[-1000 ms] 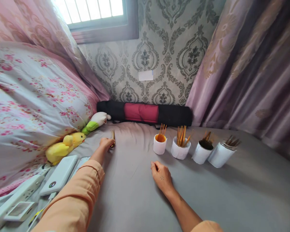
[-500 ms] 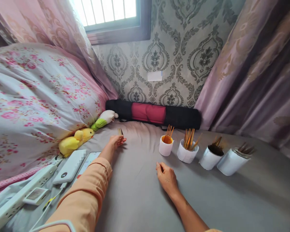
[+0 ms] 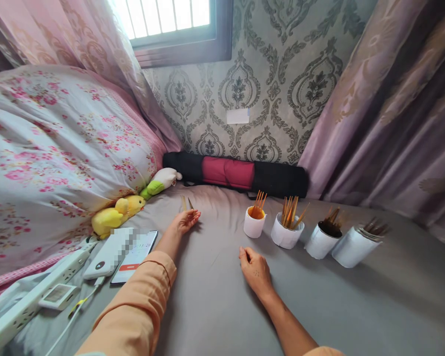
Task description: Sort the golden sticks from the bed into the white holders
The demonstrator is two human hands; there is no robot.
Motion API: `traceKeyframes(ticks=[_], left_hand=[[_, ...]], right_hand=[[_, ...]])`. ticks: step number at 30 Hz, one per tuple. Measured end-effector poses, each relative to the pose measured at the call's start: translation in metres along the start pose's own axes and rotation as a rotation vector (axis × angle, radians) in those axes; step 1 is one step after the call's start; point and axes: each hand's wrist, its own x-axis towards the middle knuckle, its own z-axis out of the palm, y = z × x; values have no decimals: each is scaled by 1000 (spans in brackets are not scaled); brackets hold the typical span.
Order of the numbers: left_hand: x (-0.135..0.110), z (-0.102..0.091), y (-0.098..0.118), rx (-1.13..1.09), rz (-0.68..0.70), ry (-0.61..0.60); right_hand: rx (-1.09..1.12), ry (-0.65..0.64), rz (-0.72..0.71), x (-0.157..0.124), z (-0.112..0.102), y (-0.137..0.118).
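My left hand (image 3: pixel 187 221) reaches forward above the grey sheet, its fingers closed on a thin, dark, pointed stick (image 3: pixel 191 203) whose tip shows beyond them. Just left of that tip, a few pale thin sticks (image 3: pixel 184 202) lie on the sheet, their near ends hidden by the hand. My right hand (image 3: pixel 255 269) rests on the sheet in a loose fist, with nothing visible in it. Beyond it stand a small white cup (image 3: pixel 254 228) with orange sticks and a wider white cup (image 3: pixel 287 238) with brown sticks.
Further right are a white-wrapped cup (image 3: pixel 322 245) and a tilted white-wrapped jar (image 3: pixel 356 249), both holding dark sticks. A power bank (image 3: pixel 106 259), phone (image 3: pixel 144 244) and power strip (image 3: pixel 40 291) lie left. Plush toys (image 3: pixel 114 215) line the floral bedding. A black-and-red roll (image 3: pixel 228 173) lies along the wall.
My left hand has moved slightly right, carrying the dark stick away from the pale sticks. More of the phone is uncovered. My right hand has stayed in place.
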Motion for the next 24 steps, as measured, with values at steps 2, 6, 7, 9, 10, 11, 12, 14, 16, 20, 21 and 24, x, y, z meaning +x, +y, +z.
traceKeyframes(ticks=[2, 6, 7, 9, 10, 11, 12, 14, 16, 20, 21, 24], left_hand=[[-4, 0, -3, -46, -14, -45], [-13, -1, -7, -134, -55, -150], [-16, -1, -8, -154, -63, -173], [-20, -2, -11, -190, -73, -209], [-22, -2, -13, -203, -77, -222], [-24, -3, -15, -215, -82, -235], [-25, -3, -17, -228, -85, -249], [-29, -3, -21, -257, -88, -285], [-32, -3, -25, -280, -83, -318], [-44, 2, -33, -261, -71, -308], [-47, 4, -35, -246, -67, -294], [-55, 8, -43, -216, -45, -249]], right_hand=[[0, -4, -5, 0, 0, 0], [0, 0, 0, 0, 0, 0], [1, -1, 1, 0, 0, 0], [3, -4, 0, 0, 0, 0], [3, -5, -1, 0, 0, 0], [3, -6, -3, 0, 0, 0], [2, -4, -4, 0, -1, -1], [0, 0, -6, 0, -1, -1], [0, 3, -7, 0, -1, -1], [1, -1, -6, 0, 0, 0], [4, -2, -7, 1, 0, 1], [11, -3, -10, 0, 0, 0]])
